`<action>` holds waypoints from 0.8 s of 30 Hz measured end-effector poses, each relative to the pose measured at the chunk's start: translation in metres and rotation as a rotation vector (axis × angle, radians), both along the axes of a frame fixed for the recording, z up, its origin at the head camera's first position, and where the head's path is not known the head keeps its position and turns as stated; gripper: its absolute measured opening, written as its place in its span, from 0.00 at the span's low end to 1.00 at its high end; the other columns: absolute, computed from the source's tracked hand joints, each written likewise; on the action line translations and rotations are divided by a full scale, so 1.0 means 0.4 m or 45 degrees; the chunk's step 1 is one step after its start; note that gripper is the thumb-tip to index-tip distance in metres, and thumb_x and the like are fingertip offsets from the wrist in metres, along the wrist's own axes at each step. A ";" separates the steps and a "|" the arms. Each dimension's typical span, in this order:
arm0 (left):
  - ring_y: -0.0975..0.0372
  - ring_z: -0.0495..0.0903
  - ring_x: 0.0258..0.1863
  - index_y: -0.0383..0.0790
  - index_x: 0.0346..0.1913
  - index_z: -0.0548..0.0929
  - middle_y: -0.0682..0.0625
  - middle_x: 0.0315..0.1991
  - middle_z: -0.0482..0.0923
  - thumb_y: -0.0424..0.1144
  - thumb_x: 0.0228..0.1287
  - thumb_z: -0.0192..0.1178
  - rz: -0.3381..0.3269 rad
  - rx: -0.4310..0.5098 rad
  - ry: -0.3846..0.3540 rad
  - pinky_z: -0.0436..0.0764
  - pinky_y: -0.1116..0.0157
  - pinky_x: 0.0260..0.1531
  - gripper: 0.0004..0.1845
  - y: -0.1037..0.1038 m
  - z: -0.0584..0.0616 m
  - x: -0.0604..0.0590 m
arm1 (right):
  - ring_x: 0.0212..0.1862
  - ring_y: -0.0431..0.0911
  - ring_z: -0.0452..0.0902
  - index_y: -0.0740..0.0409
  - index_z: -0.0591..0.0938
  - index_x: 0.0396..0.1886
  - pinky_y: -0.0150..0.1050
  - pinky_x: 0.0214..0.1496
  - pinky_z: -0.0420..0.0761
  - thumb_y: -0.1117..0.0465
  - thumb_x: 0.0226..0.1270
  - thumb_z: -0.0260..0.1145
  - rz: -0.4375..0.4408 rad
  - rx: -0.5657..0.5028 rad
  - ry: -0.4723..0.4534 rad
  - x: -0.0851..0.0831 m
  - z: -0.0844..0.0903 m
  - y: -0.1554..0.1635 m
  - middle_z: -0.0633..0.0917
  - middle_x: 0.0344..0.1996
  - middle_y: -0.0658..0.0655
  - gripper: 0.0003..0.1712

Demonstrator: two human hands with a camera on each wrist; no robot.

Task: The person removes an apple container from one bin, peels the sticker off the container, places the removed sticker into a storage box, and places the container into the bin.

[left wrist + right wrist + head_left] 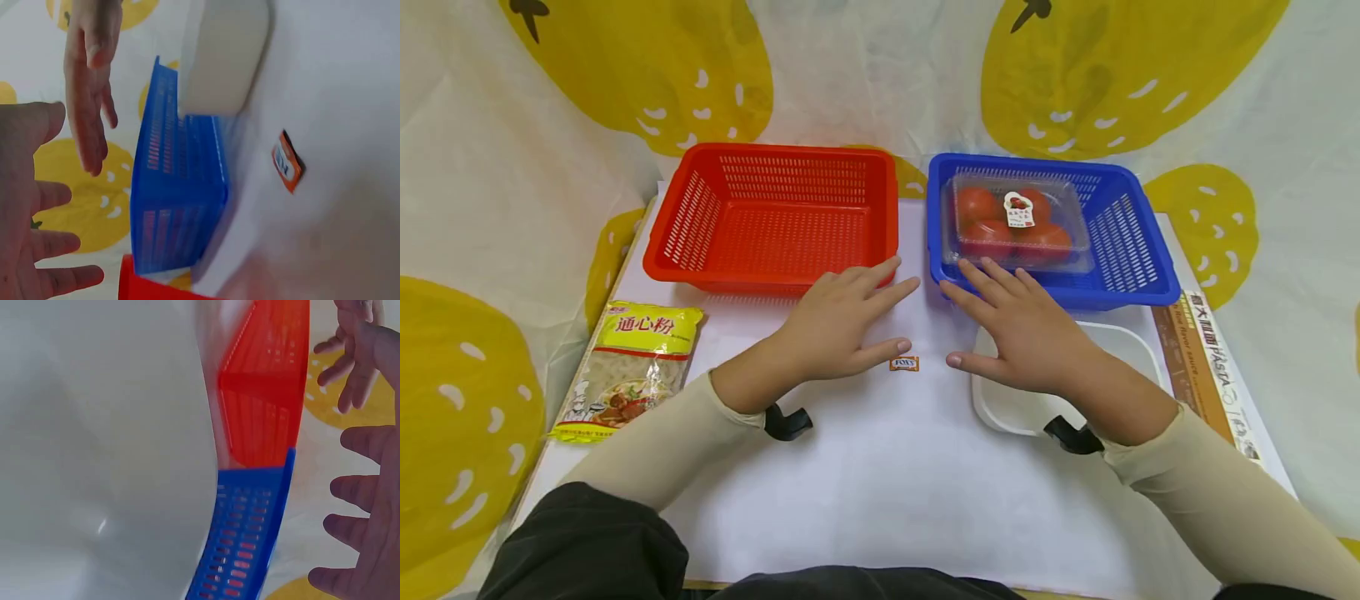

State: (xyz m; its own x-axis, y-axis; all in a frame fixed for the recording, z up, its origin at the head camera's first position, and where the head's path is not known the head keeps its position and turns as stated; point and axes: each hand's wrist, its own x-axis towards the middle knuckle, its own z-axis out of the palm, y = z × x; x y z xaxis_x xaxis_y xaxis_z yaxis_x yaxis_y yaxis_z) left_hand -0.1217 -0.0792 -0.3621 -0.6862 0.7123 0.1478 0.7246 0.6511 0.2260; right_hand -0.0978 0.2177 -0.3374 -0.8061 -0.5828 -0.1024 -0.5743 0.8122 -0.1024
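Both hands hover over the table, fingers spread and nothing in them. My left hand [846,321] is in front of the red basket [790,237], its fingertips overlapping the basket's near right corner in the head view. Between the two hands lies a small orange FOX'S candy packet [904,363], flat on the white surface; the left wrist view shows the packet [287,161] below the hand. My right hand [1030,333] is above a white tub [1000,408] and partly hides it. Its fingertips overlap the near rim of the blue basket [1120,250].
Inside the blue basket sits a clear plastic box of several tomatoes [987,240]. A yellow-topped bag of pasta [632,367] lies at the left, near my forearm. On the right edge is a brown and white pasta package [1206,375]. A fruit-patterned cloth [880,75] hangs behind.
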 end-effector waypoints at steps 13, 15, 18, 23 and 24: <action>0.44 0.74 0.73 0.50 0.84 0.64 0.42 0.83 0.59 0.63 0.79 0.52 0.139 0.268 -0.088 0.82 0.41 0.60 0.39 0.091 -0.006 0.002 | 0.85 0.64 0.45 0.44 0.58 0.88 0.71 0.79 0.54 0.28 0.71 0.65 -0.076 -0.064 0.024 -0.050 0.020 0.074 0.54 0.86 0.61 0.55; 0.44 0.74 0.73 0.51 0.85 0.64 0.42 0.83 0.59 0.64 0.79 0.52 0.166 0.307 -0.115 0.84 0.41 0.57 0.39 0.105 -0.006 0.000 | 0.85 0.65 0.46 0.44 0.57 0.88 0.72 0.79 0.54 0.29 0.71 0.66 -0.089 -0.093 0.023 -0.059 0.023 0.088 0.54 0.86 0.61 0.54; 0.45 0.75 0.72 0.52 0.85 0.63 0.42 0.84 0.58 0.64 0.79 0.52 0.203 0.352 -0.148 0.85 0.41 0.54 0.39 0.126 -0.007 -0.003 | 0.84 0.67 0.49 0.43 0.57 0.89 0.75 0.76 0.57 0.31 0.71 0.67 -0.108 -0.140 0.016 -0.073 0.031 0.110 0.55 0.86 0.61 0.54; 0.44 0.77 0.70 0.50 0.85 0.63 0.41 0.84 0.57 0.63 0.79 0.52 0.246 0.421 -0.192 0.87 0.43 0.51 0.39 0.158 -0.018 -0.012 | 0.82 0.69 0.53 0.45 0.58 0.88 0.76 0.74 0.60 0.35 0.72 0.69 -0.130 -0.195 -0.014 -0.105 0.051 0.147 0.57 0.85 0.64 0.53; 0.44 0.77 0.70 0.50 0.85 0.63 0.41 0.84 0.57 0.63 0.79 0.52 0.255 0.439 -0.207 0.86 0.42 0.52 0.39 0.165 -0.020 -0.014 | 0.82 0.69 0.53 0.45 0.58 0.88 0.76 0.74 0.60 0.35 0.72 0.69 -0.140 -0.201 -0.025 -0.112 0.057 0.155 0.57 0.85 0.65 0.53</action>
State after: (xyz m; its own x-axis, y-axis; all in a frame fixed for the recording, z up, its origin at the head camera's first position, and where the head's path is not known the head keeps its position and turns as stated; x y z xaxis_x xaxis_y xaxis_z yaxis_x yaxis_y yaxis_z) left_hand -0.1274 -0.0131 -0.3700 -0.8400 0.4903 0.2326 0.5284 0.6415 0.5561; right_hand -0.1426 0.2796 -0.3147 -0.8646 -0.5014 -0.0328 -0.4796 0.8429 -0.2440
